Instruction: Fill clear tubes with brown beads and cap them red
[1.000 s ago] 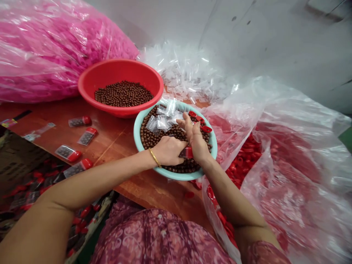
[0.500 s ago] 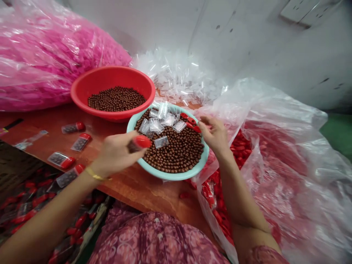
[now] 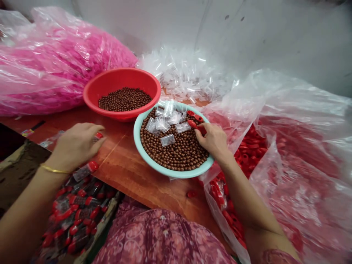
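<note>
My L hand [image 3: 78, 145]: nr bottle [image 3: 82, 171], can't tell grip
My R hand [image 3: 213, 141]: at red caps [image 3: 192, 124], ditto
Bhnd teal bowl [image 3: 176, 174]: red bowl [image 3: 121, 79]
To R: plastic bag [image 3: 297, 205], close

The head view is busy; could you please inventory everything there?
Table: one, reddish, beneath
Teal bowl: one, teal, centre
Red bowl: one, red, left
Beads: many, brown, both bowls
Cases: several, clear, teal bowl
Right bag: one, clear, right
Red pieces: many, red, teal bowl, right bag, table
Containers: many, clear and red, lower left
Plastic heap: one, clear, rear
Pink-filled bag: one, clear, left
Wall: one, grey, rear
Garment: one, purplish, bottom
Bracelet: one, gold, left wrist
Left hand: one, table's left
Right hand: one, teal bowl's right
</note>
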Available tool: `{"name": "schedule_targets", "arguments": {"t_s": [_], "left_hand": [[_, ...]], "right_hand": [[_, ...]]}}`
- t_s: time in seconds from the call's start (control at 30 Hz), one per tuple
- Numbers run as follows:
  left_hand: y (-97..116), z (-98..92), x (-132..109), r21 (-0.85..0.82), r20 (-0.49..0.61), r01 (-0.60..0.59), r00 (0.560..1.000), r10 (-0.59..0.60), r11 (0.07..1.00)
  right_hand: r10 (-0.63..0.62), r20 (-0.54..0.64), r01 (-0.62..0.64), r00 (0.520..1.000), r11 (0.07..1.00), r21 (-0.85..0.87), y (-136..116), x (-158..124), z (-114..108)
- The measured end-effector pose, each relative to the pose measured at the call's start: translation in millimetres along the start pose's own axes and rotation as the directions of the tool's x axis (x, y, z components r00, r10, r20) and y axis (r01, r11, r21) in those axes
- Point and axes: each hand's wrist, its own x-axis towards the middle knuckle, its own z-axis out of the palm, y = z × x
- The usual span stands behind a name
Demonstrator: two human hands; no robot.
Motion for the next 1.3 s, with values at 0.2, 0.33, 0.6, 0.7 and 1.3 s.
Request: {"name": "schedule_targets", "arguments": {"t_s": [0.2, 0.33, 0.6, 0.7, 1.3], "left_hand": [[113.4, 8.9, 67.7, -0.161, 0.205, -0.362, 0.898, 0.39, 0.918], [146.5, 29.7, 96.8, -0.121, 0.429, -0.2, 0.873, 0.233, 0.972], [167.5, 40.6, 125.3, -0.17, 0.623, -0.189, 0.74, 0.254, 0.967], [180.9, 51.1, 132.8, -0.264, 0.619, -0.094, 0.746, 0.244, 0.96], [164.6, 51.1, 107.1, -0.869, 0.416, 0.472, 0.859, 0.298, -0.148]], "right_hand": [[0.022, -0.148, 0.001, 0.989, 0.988, 0.152, -4.0, -9.7, -5.2], [0.0, -0.18, 0.034, 0.984, 0.983, 0.182, -4.0, -10.7, -6.8], [0.087, -0.251, -0.008, 0.964, 0.954, 0.301, -5.3, -10.3, -12.3], [0.131, -0.285, -0.004, 0.949, 0.914, 0.406, -5.2, -11.5, -12.1], [0.25, -0.185, -0.054, 0.95, 0.719, 0.693, -0.9, -12.8, -8.8]]}}
